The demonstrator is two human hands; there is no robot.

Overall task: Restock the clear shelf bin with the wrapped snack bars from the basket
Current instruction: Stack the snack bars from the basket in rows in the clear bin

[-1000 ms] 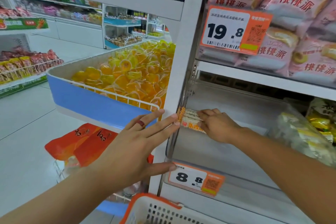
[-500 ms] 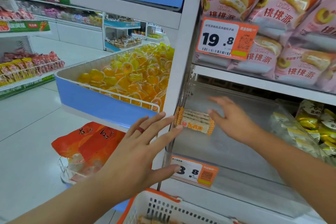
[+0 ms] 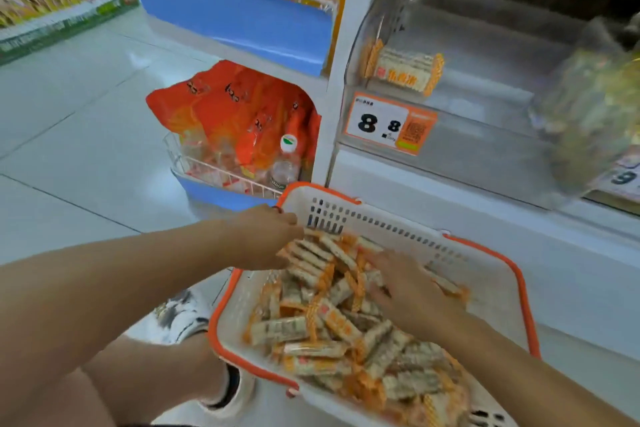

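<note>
Your left hand [image 3: 266, 236] and right hand [image 3: 412, 291] rest flat-fingered on orange-ended wrapped snack bars [image 3: 332, 326] in the white orange-rimmed plastic basket [image 3: 485, 263]; grip unclear; clear shelf bin [image 3: 381, 28] at one o'clock.

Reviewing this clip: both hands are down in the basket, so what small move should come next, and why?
Probably close the right hand on a few snack bars: it lies flat on the pile, and the clear shelf bin holds only a small stack.

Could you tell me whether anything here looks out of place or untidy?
Nothing looks damaged or spilled. The snack bars in the clear shelf bin sit neatly stacked in its left corner; those in the basket lie jumbled, as loose stock would.
</note>
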